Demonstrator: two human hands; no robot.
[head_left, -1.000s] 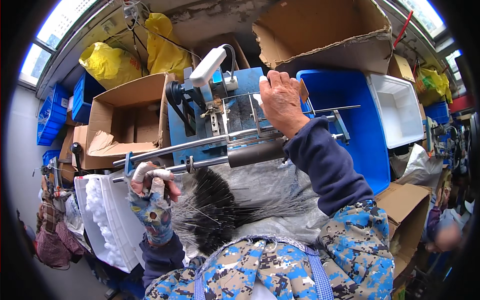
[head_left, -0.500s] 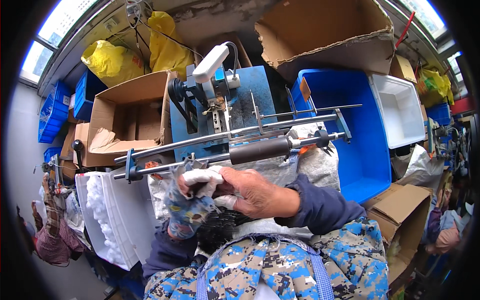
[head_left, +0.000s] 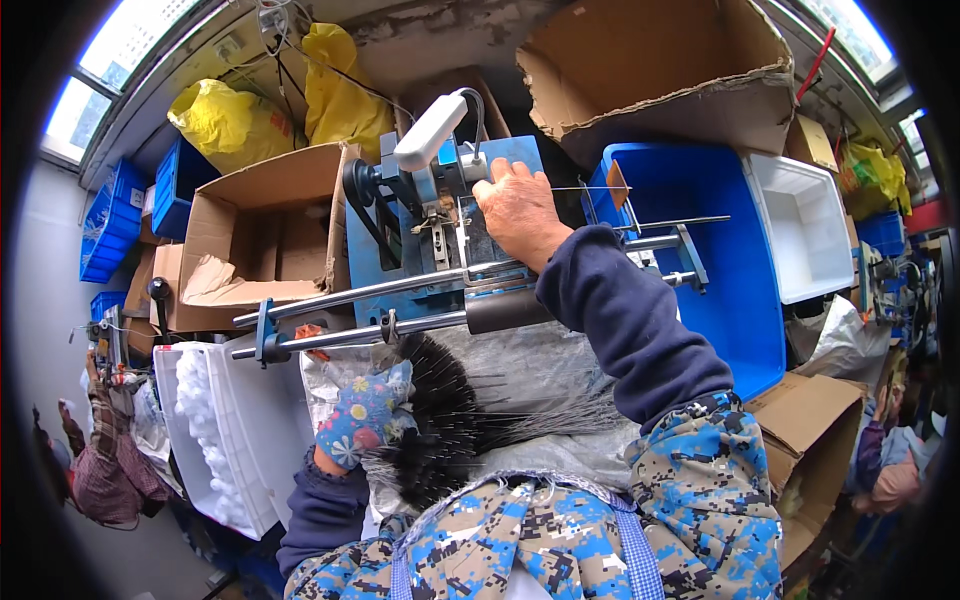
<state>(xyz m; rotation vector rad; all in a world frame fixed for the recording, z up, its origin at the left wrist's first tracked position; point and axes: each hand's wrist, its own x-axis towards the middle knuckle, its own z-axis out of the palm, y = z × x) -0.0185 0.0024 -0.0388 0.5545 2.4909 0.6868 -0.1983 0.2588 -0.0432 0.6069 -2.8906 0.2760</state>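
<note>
Head-worn left fisheye view, wide and upright, looking down from above, fairly near the blue machine (head_left: 437, 245)

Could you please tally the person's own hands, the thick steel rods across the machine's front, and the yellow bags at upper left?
Hands: 2 (left hand, right hand)
Thick steel rods: 2 (upper rod, lower rod)
Yellow bags: 2 (left yellow bag, right yellow bag)
Total: 6
</note>
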